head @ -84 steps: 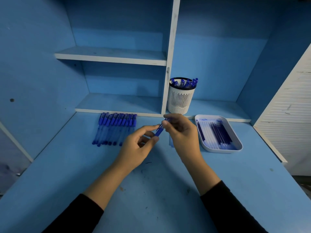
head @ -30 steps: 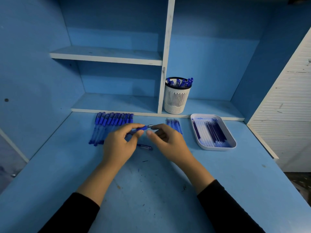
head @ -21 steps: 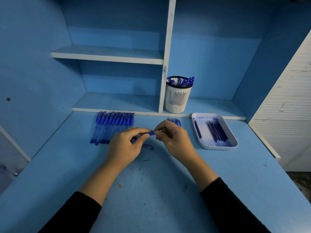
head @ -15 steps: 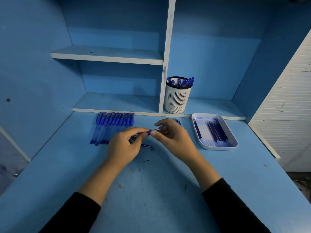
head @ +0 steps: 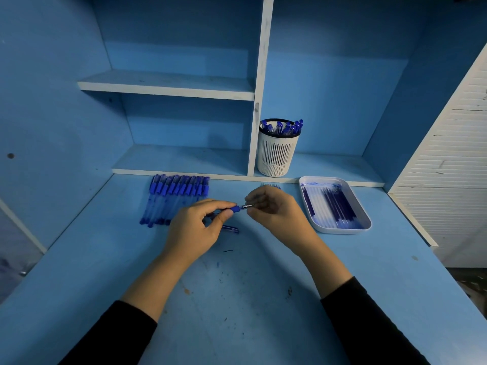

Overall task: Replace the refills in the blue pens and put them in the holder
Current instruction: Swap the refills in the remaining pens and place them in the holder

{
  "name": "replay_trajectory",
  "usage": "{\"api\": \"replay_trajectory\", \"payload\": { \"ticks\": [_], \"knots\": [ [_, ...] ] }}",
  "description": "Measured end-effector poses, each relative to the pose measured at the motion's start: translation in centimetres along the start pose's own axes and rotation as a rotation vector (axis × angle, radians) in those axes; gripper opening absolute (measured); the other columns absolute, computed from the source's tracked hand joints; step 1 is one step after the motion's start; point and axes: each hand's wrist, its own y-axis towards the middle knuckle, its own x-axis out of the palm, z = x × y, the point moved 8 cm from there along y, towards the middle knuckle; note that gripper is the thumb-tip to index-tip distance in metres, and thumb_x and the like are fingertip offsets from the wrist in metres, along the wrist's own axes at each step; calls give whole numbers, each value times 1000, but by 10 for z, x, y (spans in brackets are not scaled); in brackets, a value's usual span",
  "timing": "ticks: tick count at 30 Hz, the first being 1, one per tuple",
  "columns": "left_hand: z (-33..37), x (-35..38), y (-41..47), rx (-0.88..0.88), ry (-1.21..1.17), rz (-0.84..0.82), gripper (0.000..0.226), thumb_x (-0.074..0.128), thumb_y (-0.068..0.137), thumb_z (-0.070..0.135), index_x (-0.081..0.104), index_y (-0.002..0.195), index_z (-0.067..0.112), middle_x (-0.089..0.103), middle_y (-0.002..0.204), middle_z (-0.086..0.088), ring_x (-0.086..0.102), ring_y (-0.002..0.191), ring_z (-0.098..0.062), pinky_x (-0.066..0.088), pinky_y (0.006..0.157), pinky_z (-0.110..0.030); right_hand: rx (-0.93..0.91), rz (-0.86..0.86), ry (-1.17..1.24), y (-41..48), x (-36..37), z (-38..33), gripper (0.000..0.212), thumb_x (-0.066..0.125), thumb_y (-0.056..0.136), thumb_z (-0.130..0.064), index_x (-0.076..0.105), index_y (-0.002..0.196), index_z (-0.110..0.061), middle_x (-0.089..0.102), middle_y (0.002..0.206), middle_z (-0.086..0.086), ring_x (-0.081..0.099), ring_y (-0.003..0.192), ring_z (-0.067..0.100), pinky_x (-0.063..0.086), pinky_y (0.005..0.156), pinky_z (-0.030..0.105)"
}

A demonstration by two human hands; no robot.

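Note:
My left hand (head: pixel 195 227) grips a blue pen (head: pixel 235 208) by its barrel, most of it hidden in the fingers. My right hand (head: pixel 276 212) pinches the pen's metal tip end (head: pixel 248 206). A loose blue pen cap (head: pixel 232 229) lies on the desk just below my left hand. A row of several capped blue pens (head: pixel 175 198) lies to the left. The white slotted holder (head: pixel 276 151) stands on the low shelf with several blue pens in it. A white tray (head: pixel 340 230) on the right holds several refills.
A few blue refills (head: pixel 270 185) lie on the desk behind my right hand, mostly hidden. A white vertical divider (head: pixel 257 101) rises beside the holder. A white slatted panel (head: pixel 448 167) bounds the desk on the right.
Both hands moved left from the middle of the desk. A pen cap now lies on the desk. My right hand has pulled back slightly, exposing the metal tip.

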Motion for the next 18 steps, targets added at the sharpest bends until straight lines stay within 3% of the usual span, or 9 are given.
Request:
{"api": "replay_trajectory", "payload": {
  "ticks": [3, 6, 8, 12, 15, 18],
  "knots": [
    [1, 0, 0, 1, 8, -6, 20, 65, 86, 36, 75, 103, 32, 72, 95, 19, 67, 83, -8, 57, 64, -37, 41, -1, -5, -1, 0, 2, 12, 69, 87, -20, 66, 96, -12, 69, 83, 2, 62, 73, 8, 49, 69, 18],
    [-1, 1, 0, -6, 7, -15, 19, 66, 86, 34, 76, 102, 31, 71, 95, 21, 67, 84, -7, 57, 64, -36, 31, -15, -3, -2, 1, 2, 5, 65, 88, -7, 66, 93, -9, 68, 83, 4, 62, 74, 10, 49, 71, 19],
    [-1, 3, 1, -1, 1, -23, 19, 67, 86, 34, 76, 102, 32, 71, 95, 21, 67, 83, -7, 57, 63, -37, 51, -15, 94, -3, 1, 3, 13, 68, 85, -3, 65, 96, -9, 69, 91, 6, 65, 82, 12, 51, 77, 20],
    [-2, 2, 0, -15, -12, -28, 18, 68, 87, 30, 75, 102, 33, 70, 96, 22, 66, 86, -6, 56, 65, -34, 100, 18, 57, -3, 4, 8, 13, 64, 91, -20, 65, 94, -8, 70, 84, 9, 64, 74, 12, 56, 76, 29],
    [-2, 1, 0, -4, -14, -26, 18, 67, 86, 33, 75, 103, 33, 71, 97, 23, 67, 88, -5, 57, 66, -38, 96, 23, 92, -3, 3, 7, 5, 62, 91, -9, 66, 94, -8, 70, 83, 7, 63, 73, 9, 50, 66, 17],
    [0, 1, -1, 2, -13, -19, 19, 67, 86, 32, 74, 103, 33, 71, 97, 22, 67, 85, -7, 56, 64, -40, 133, 22, 161, -4, 2, 7, 13, 70, 86, -15, 67, 98, -9, 70, 88, 7, 64, 76, 7, 47, 63, 13]
  ]
}}
